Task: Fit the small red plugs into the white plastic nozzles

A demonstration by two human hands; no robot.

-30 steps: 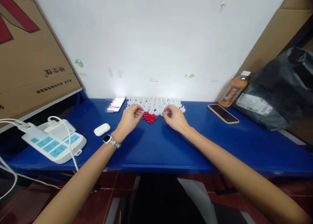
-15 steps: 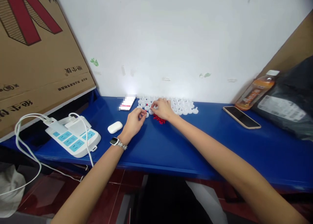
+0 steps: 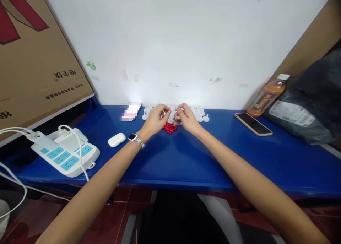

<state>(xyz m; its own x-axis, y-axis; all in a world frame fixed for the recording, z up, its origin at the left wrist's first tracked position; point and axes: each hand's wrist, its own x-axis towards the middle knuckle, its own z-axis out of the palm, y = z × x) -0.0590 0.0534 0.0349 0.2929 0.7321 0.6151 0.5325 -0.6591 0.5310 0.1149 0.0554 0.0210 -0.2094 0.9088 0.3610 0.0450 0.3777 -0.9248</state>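
Main risk: the red pieces (image 3: 169, 128) are a loose pile right under your wrists, so a sideways sweep of either hand would scatter them over the blue tabletop (image 3: 186, 155). The white caps (image 3: 198, 112) crowd the wall just behind, and a nudge from your knuckles could knock them out of place.

Small parts pinched at the fingertips can pop out and roll off.

Pose: both arms reach forward and converge. Left hand (image 3: 154, 119) and right hand (image 3: 188, 119) are nearly touching above the red pile, fingers curled into a pinch. The right seems to hold a small white cap; for the left, can't tell what's in it. The watch (image 3: 134, 138) is on your left wrist.
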